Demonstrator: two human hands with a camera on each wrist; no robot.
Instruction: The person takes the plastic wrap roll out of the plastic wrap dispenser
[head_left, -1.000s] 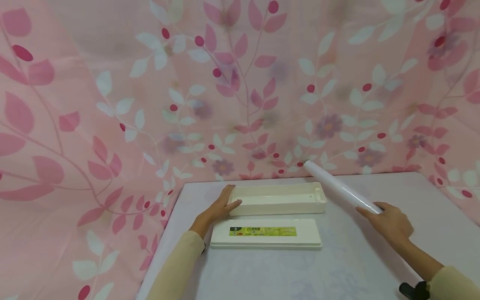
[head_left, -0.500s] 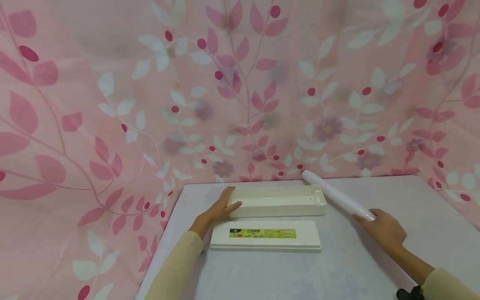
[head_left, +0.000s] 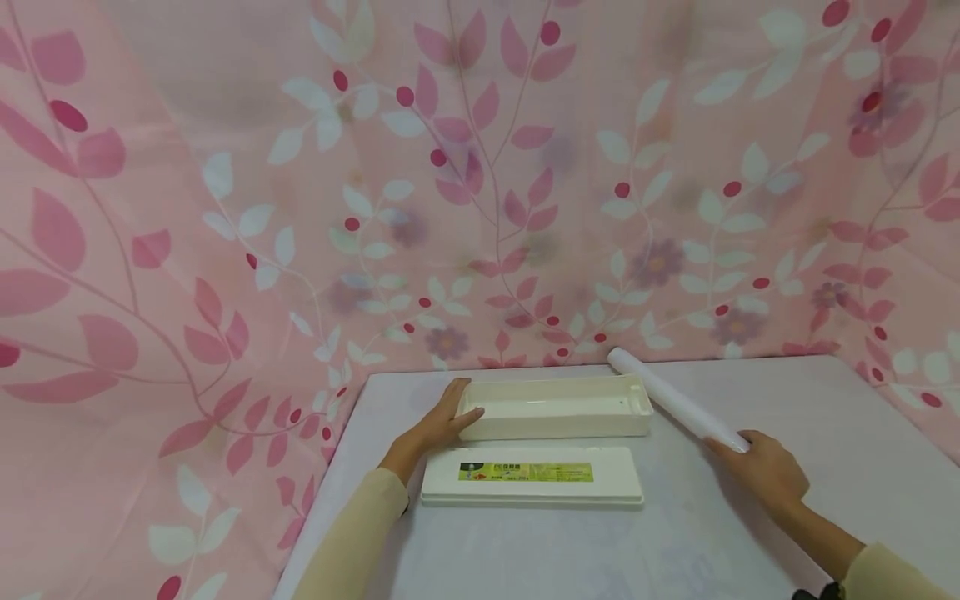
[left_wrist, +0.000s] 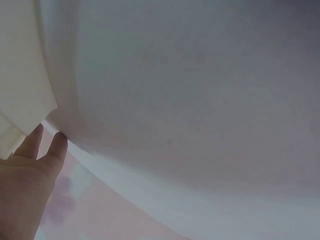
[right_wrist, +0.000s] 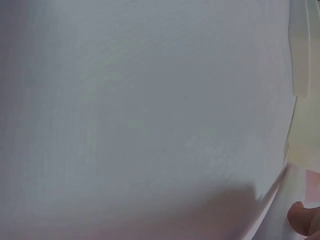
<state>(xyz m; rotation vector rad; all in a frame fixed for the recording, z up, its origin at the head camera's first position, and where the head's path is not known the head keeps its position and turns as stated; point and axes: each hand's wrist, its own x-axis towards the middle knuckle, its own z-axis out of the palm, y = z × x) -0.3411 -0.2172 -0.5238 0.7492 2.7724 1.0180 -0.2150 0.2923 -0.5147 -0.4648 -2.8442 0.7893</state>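
Observation:
In the head view, my left hand [head_left: 440, 425] holds the left end of an open cream cling film box [head_left: 555, 427], its thumb over the near rim and its other fingers at the end wall. The left wrist view shows two fingertips [left_wrist: 59, 142] beside the box end. My right hand [head_left: 765, 475] grips a white roll of cling film [head_left: 675, 404], which slants from the hand up to the back edge, just right of the box. The box's lid [head_left: 622, 479] lies flat in front, with a yellow-green label. In the right wrist view only a thumb tip [right_wrist: 300, 218] shows.
A pale cloth covers the table [head_left: 570, 550]. Right behind its back edge hangs a pink floral curtain [head_left: 495, 208], which also closes in the left and right sides.
The roll's far end has come down toward the table's back edge, and my right hand has shifted slightly left with it. My left hand keeps its place on the box.

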